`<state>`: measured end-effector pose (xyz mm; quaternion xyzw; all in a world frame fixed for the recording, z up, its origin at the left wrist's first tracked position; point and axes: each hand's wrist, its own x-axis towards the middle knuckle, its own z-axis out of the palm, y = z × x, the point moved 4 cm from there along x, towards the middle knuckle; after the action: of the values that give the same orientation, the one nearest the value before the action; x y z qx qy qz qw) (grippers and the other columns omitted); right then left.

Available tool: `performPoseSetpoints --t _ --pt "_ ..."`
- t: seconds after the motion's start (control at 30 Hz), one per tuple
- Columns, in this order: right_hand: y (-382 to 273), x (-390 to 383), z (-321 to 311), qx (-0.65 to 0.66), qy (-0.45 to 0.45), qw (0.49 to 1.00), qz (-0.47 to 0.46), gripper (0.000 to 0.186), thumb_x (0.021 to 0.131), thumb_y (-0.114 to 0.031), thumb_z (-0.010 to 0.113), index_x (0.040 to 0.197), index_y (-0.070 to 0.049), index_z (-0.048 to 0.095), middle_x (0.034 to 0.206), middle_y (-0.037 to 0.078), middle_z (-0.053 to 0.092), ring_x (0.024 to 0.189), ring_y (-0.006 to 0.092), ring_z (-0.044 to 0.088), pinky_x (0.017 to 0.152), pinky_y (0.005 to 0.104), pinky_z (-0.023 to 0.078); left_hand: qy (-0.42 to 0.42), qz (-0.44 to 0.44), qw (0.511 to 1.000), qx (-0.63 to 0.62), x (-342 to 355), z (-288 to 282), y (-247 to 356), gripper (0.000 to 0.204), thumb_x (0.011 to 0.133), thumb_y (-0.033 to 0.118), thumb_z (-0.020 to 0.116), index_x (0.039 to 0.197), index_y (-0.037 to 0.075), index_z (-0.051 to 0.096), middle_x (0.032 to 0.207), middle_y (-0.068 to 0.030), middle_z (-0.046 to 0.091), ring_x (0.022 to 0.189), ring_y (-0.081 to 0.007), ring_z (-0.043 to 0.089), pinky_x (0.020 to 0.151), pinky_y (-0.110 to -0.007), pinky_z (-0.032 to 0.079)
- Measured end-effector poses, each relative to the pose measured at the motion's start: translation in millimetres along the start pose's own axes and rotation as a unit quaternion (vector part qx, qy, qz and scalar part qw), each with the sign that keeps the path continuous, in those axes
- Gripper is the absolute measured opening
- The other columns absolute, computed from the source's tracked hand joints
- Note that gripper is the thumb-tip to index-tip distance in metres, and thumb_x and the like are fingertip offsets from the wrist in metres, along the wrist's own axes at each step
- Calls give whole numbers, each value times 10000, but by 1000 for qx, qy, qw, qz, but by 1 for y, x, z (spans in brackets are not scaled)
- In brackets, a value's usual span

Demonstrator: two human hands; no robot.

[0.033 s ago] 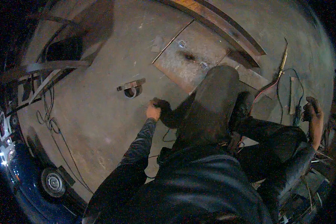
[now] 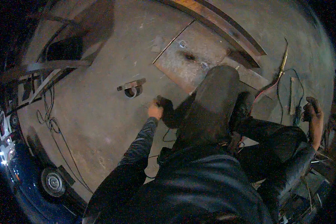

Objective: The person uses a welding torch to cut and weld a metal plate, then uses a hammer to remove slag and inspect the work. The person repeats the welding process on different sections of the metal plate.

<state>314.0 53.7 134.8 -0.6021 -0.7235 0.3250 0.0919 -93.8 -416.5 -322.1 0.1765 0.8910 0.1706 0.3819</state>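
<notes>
My left hand (image 2: 155,110) is closed low over the floor, right beside the toe of my dark shoe (image 2: 169,112). Its fingertips merge into the dark around the shoe, so what it holds, if anything, cannot be made out. Just beyond it on the floor lies a small rusty metal piece (image 2: 132,87), a flat bar with a ring-shaped part. Off to the right, my right hand (image 2: 313,112) is raised near my knee, fingers loosely bent and apart, with nothing visible in it. A dark-handled tool (image 2: 297,117) on a cable lies close to that hand.
A rusty metal plate (image 2: 175,69) lies ahead, with a long steel beam (image 2: 227,28) behind it. A brass-coloured torch (image 2: 283,61) with a red hose rests at right. Loose cables (image 2: 53,125), a metal frame (image 2: 44,80) and a dark blue vehicle (image 2: 30,186) are at left.
My left hand has shifted slightly to the right, toward the shoe. The right hand and the things on the floor stay where they were.
</notes>
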Motion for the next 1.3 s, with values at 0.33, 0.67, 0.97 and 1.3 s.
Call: performPoseSetpoints --t 0.33,0.67,0.97,1.3 --pt "-4 4 7 -19 -17 1000 11 249 1026 -198 555 1211 -52 637 822 2 582 676 94 517 613 261 414 -116 147 976 114 18 69 158 407 1002 255 432 1376 99 462 1423 -256 504 1099 -460 642 907 -542 529" --pt "-17 -11 12 -10 -25 1000 13 261 1019 -176 539 1221 -36 626 803 -9 565 677 91 532 612 254 411 -149 236 932 229 30 74 180 378 970 334 481 1235 93 602 1225 -205 659 1041 -402 686 878 -506 551" --pt "-17 1 26 13 -15 1000 5 248 1016 -156 523 1220 -54 623 814 0 592 663 86 522 602 238 404 -112 300 921 221 66 74 137 331 926 286 551 1131 74 700 1101 -179 719 983 -381 697 858 -497 553" --pt "-39 0 27 9 -6 1000 6 269 1000 -197 562 1204 -54 663 915 20 643 748 88 552 659 241 439 -157 325 931 59 3 -152 236 325 895 359 661 956 44 715 906 -170 712 864 -313 678 783 -426 530"
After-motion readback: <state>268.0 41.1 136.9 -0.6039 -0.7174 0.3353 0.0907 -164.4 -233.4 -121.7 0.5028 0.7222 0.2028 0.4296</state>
